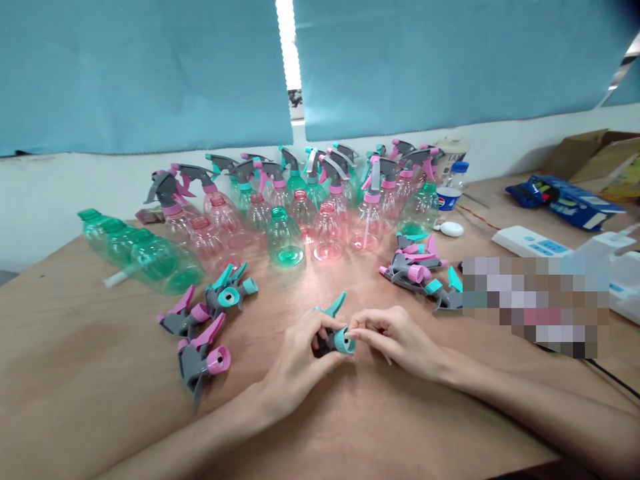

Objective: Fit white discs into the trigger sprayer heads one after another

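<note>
A grey spray head with a teal trigger and teal screw cap (336,337) sits between my two hands just above the table. My left hand (299,360) wraps its fingers round the grey body. My right hand (395,339) pinches the teal cap with fingertips. Several loose spray heads lie to the left, pink-and-grey ones (200,357) and a teal one (231,290). Another pile of spray heads (417,270) lies to the right. Behind stand several pink and green plastic bottles (285,233), some with spray heads fitted.
Green bottles (145,257) lie on their sides at the left of the brown table (100,400). A small water bottle (453,187), a white power strip (530,241), a blue packet (565,200) and cardboard boxes sit at the right. A black cable runs along the right edge.
</note>
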The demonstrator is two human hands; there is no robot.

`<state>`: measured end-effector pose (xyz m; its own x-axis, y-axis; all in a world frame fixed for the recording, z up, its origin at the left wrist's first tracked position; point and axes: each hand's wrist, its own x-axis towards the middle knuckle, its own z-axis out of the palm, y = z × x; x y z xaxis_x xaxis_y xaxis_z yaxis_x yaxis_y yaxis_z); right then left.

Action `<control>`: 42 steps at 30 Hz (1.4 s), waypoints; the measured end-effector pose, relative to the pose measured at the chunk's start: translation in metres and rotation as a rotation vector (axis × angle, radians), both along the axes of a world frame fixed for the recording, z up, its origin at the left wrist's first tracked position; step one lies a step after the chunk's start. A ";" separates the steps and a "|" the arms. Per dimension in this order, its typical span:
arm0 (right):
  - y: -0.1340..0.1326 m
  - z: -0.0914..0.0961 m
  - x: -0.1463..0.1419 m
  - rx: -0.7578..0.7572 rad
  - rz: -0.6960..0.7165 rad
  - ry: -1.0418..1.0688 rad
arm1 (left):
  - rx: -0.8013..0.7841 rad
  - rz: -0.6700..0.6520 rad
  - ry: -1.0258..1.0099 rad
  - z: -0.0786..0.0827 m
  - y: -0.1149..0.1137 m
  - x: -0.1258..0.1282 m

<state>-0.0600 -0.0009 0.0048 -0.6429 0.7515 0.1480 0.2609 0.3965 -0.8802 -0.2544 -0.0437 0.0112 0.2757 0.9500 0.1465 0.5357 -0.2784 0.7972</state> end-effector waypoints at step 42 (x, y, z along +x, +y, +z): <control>-0.012 0.010 -0.005 -0.423 -0.015 0.288 | -0.083 0.118 -0.149 0.005 0.001 0.004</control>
<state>-0.0647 -0.0128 0.0152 -0.6099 0.7925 -0.0013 -0.0131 -0.0117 -0.9998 -0.2506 -0.0426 0.0164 0.1433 0.9849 0.0974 0.4352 -0.1510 0.8876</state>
